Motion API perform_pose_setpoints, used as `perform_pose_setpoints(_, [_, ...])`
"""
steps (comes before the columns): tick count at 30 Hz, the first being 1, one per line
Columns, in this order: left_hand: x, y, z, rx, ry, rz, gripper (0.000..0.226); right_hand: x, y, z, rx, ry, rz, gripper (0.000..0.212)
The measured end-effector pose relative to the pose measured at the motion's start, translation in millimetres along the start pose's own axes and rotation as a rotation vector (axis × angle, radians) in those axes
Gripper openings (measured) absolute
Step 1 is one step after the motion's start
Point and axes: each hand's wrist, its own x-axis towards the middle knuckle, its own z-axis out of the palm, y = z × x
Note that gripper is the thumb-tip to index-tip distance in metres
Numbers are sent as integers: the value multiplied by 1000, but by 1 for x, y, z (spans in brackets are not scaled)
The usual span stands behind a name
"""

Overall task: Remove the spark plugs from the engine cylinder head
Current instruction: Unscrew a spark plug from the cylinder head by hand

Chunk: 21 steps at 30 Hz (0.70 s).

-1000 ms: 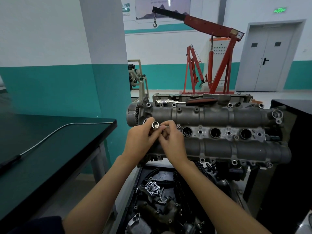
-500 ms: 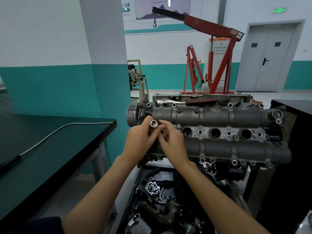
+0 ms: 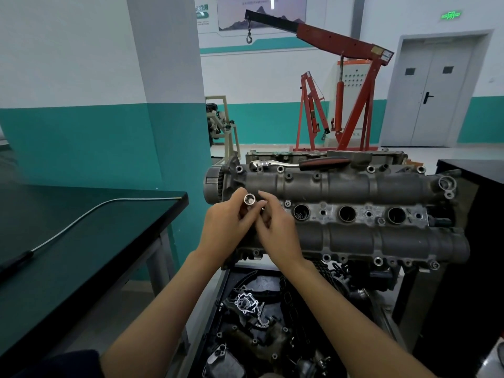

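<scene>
The left hand (image 3: 229,227) has lifted the socket (image 3: 249,199) slightly, fingers clamped on it; the right hand (image 3: 275,227) fingers pinch beneath, likely freeing a plug from the cylinder head (image 3: 354,186).

Over the last second the left hand (image 3: 227,227) has drawn the spark plug socket (image 3: 249,199) slightly up and to the left, so its open mouth now sits a little higher against the near cam housing of the cylinder head (image 3: 354,214). The right hand (image 3: 275,230) has shifted with it: its forefinger now stretches out flat just right of the socket's rim, where earlier it curled in closer, perhaps working something hidden behind the fingers.
</scene>
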Motion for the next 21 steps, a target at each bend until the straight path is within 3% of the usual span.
perform_pose_setpoints(4, [-1,1,-1,11,-12,3,28,-1,1,1,76,31,18,6])
perform_pose_setpoints(7, [-2,2,-3,3,-17,44,18,-1,1,0,79,22,-22,15])
perform_pose_setpoints(12, [-1,1,-1,15,-5,39,21,-1,3,-1,25,-26,-55,29])
perform_pose_setpoints(17, [0,2,0,7,21,8,35,0,2,1,70,33,5,11])
perform_pose_setpoints(21, [-2,0,-1,-27,0,5,22,0,3,0,112,21,-34,10])
